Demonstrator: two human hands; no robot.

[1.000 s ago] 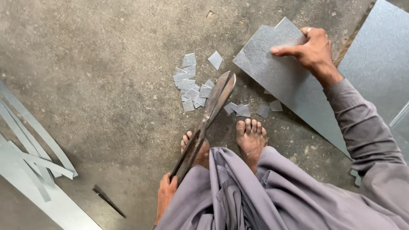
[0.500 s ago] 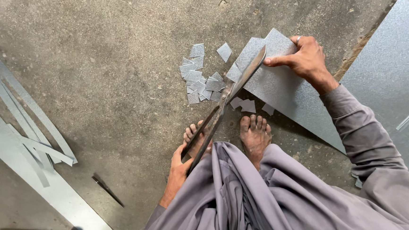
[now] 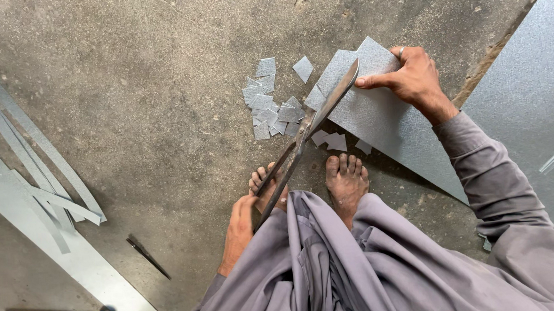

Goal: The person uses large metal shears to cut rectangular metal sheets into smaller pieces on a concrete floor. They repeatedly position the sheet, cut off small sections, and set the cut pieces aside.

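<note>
Single head-mounted view, looks almost straight down at the concrete floor (image 3: 157, 86) from squatting height, close range. Wearer's own knees and grey robe (image 3: 373, 265) fill the bottom centre and lower right of the frame, bare feet (image 3: 346, 180) at centre. Left hand (image 3: 239, 225) enters lower centre, right hand (image 3: 413, 77) upper right. No second view, so no overlap.

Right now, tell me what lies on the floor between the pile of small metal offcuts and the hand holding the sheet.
In the head view, the shears' blades cross that stretch, over the metal sheet's near corner, between the offcuts and the right hand.
</note>
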